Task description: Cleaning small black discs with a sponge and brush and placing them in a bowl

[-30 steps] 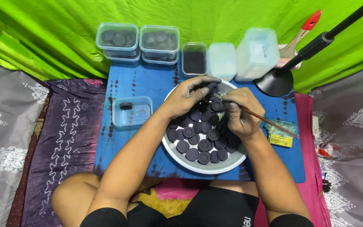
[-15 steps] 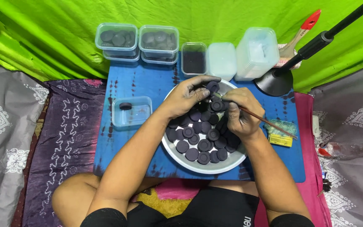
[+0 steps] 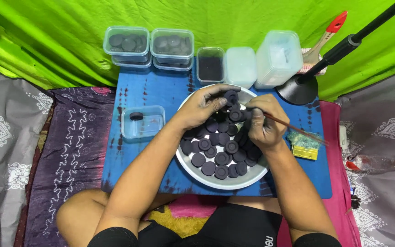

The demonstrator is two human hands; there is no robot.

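A white round bowl (image 3: 216,182) sits on a blue board (image 3: 161,91) and holds several dark round discs (image 3: 216,158). My left hand (image 3: 202,107) reaches over the bowl's far side and pinches one dark disc (image 3: 230,97) between its fingers. My right hand (image 3: 264,123) hovers over the bowl's right side, gripping a thin brown brush (image 3: 296,130) whose handle points right; its tip lies toward the held disc. Both hands are smudged dark.
Clear lidded tubs (image 3: 126,43) (image 3: 172,45) of discs stand at the back, beside a tub of dark powder (image 3: 210,66) and two empty tubs (image 3: 277,57). A small tub (image 3: 142,122) with one disc sits left. A black lamp base (image 3: 298,89), yellow sponge (image 3: 305,146), and bottle (image 3: 373,162) lie right.
Both hands stay over the bowl with only slight finger movement around the held disc. Nothing else has moved.
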